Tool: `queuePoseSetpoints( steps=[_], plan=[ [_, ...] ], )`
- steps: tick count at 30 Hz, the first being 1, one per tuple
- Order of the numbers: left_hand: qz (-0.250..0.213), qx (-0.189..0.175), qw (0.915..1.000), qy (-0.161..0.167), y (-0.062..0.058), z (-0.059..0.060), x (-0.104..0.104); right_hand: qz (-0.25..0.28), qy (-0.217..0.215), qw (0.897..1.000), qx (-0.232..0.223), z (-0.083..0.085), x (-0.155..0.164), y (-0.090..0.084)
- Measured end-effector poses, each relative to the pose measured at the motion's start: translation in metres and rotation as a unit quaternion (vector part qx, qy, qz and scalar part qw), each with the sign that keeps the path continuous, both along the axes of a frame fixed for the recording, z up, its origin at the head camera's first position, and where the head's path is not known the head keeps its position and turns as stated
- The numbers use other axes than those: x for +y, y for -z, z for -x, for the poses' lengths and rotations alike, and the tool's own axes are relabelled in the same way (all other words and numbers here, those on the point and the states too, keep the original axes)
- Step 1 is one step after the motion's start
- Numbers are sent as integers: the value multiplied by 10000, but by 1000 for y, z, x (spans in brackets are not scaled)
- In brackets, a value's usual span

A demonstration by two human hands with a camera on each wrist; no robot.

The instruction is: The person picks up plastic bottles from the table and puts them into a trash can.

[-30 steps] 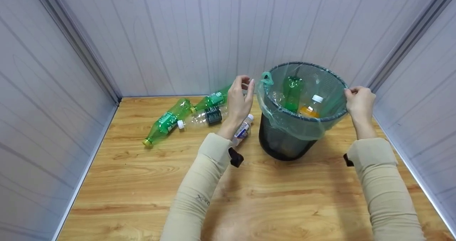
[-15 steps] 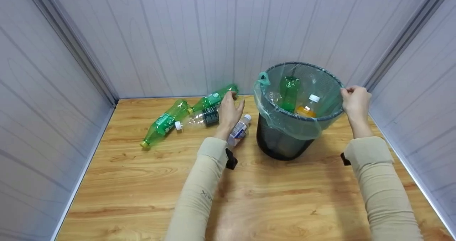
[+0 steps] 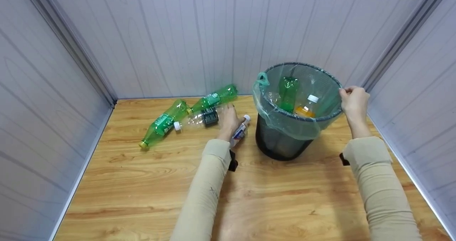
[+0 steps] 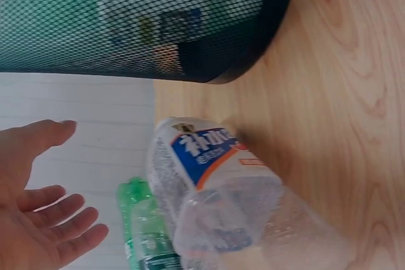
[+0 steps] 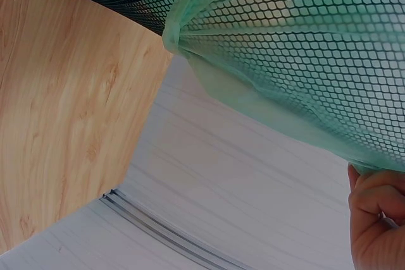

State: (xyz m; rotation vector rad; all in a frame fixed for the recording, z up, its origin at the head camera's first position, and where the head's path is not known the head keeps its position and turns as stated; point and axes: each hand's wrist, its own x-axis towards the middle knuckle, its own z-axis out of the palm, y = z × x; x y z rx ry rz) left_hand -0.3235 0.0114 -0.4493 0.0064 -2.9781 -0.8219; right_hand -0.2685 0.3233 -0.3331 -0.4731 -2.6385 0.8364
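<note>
A black mesh trash bin (image 3: 281, 141), lined with a green plastic bag (image 3: 302, 128), leans to the right. My right hand (image 3: 354, 102) pinches the bag-covered rim on the right side; its curled fingers (image 5: 376, 200) show at the bag's edge in the right wrist view. My left hand (image 3: 228, 121) is low over a small clear bottle (image 3: 239, 132) with a white cap and a blue-and-white label. In the left wrist view that hand (image 4: 47, 203) has thumb and fingers spread, apart from the bottle, with nothing held.
Two green bottles (image 3: 165, 121) (image 3: 215, 97) and a clear bottle with a dark label (image 3: 194, 121) lie left of my left hand. Inside the bin are a green bottle (image 3: 288, 95) and a white-capped bottle of orange drink (image 3: 305, 111). Panel walls (image 3: 178, 37) enclose the wooden surface (image 3: 142, 191).
My left hand has come away from beside the bin's rim, moving left and down to the small labelled bottle. The right hand stays at the rim.
</note>
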Motion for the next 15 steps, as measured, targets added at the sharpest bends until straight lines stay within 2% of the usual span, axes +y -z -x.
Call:
queuePoseSetpoints(
  steps=[4,9,15],
  plan=[
    [465,-211,9987,57,8,0,5,10,7,10000,-8,-1,1,1],
    [671,-289,9971,215,16,-1,9,-2,-7,10000,60,-1,1,1],
    [980,-350,9945,129,25,-6,16,2,3,10000,24,0,1,0]
  ],
)
